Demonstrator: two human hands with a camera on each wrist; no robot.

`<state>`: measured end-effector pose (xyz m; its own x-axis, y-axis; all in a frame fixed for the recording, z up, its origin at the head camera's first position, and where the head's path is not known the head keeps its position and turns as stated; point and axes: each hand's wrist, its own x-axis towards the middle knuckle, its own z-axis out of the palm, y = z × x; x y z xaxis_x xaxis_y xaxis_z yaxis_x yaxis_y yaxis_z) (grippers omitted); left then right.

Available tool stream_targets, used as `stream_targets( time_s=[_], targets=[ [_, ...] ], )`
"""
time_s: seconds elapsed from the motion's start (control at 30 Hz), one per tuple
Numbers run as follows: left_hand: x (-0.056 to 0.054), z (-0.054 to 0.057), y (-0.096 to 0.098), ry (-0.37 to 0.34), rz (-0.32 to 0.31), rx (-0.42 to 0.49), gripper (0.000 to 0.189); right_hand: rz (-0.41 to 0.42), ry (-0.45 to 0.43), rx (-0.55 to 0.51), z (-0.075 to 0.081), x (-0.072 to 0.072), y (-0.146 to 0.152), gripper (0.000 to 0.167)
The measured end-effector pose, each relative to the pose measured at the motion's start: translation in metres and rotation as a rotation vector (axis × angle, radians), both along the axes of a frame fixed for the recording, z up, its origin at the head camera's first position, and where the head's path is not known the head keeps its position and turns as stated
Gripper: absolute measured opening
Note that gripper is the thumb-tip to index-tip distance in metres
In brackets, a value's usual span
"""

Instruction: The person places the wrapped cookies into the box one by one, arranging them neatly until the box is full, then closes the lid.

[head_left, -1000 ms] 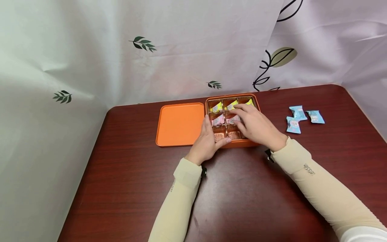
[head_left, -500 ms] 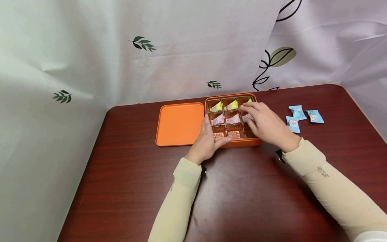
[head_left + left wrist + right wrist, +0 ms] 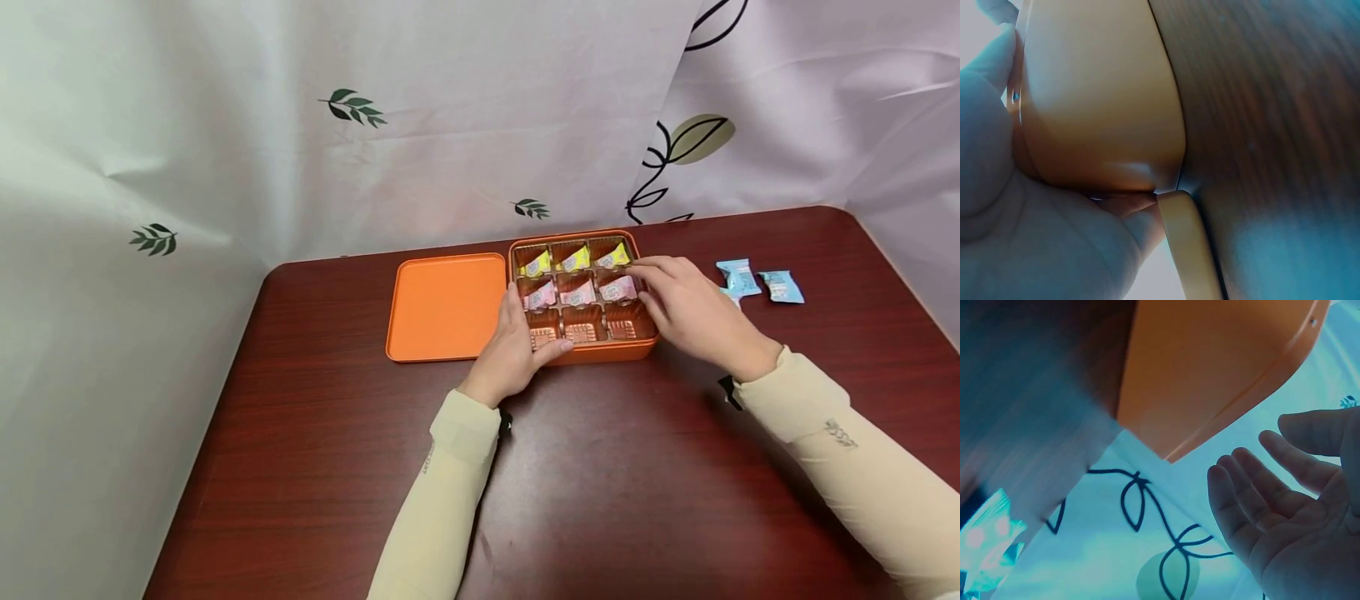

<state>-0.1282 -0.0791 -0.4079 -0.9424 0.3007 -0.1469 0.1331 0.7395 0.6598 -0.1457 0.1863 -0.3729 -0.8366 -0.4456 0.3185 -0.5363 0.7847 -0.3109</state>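
Note:
An orange box with a nine-section plastic tray stands at the back of the table. Yellow wrapped candies fill its back row and pink wrapped candies its middle row; the front row of compartments is bare. My left hand rests against the box's front left corner, fingers straight along the left side and thumb at the front rim. At the box's right edge hovers my right hand, its fingers loosely bent and, in the right wrist view, holding nothing. Blue wrapped candies lie to the right, one mostly hidden behind that hand.
Directly left of the box, an orange lid lies flat on the dark red wooden table. A pale curtain with a leaf print hangs behind the table's back edge.
My right hand has moved right, from over the middle of the tray to the box's right edge, uncovering the right-hand pink and yellow candies. My left hand has stayed at the corner.

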Motion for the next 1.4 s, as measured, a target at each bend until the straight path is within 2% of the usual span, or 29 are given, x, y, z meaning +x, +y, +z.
stream_targets(
  time_s=[0.43, 0.8, 1.03, 1.23, 1.4],
  targets=[
    [0.000, -0.001, 0.001, -0.007, 0.006, -0.006, 0.116, -0.025, -0.013, 0.037, -0.009, 0.000, 0.036, 0.036],
    [0.000, 0.000, 0.001, -0.009, 0.003, -0.004, 0.115, 0.032, 0.026, 0.041, -0.018, -0.007, 0.072, 0.036],
    [0.000, -0.001, 0.000, 0.004, 0.001, -0.009, 0.115, 0.046, 0.013, 0.091, -0.020, -0.010, 0.085, 0.040],
    [0.001, -0.001, 0.001, 0.008, -0.004, -0.006, 0.116, 0.095, 0.006, 0.115, -0.023, -0.011, 0.098, 0.046],
    [0.000, -0.001, 0.001, 0.017, -0.008, -0.007, 0.115, 0.103, -0.026, 0.147, -0.028, -0.012, 0.106, 0.047]
  ],
)
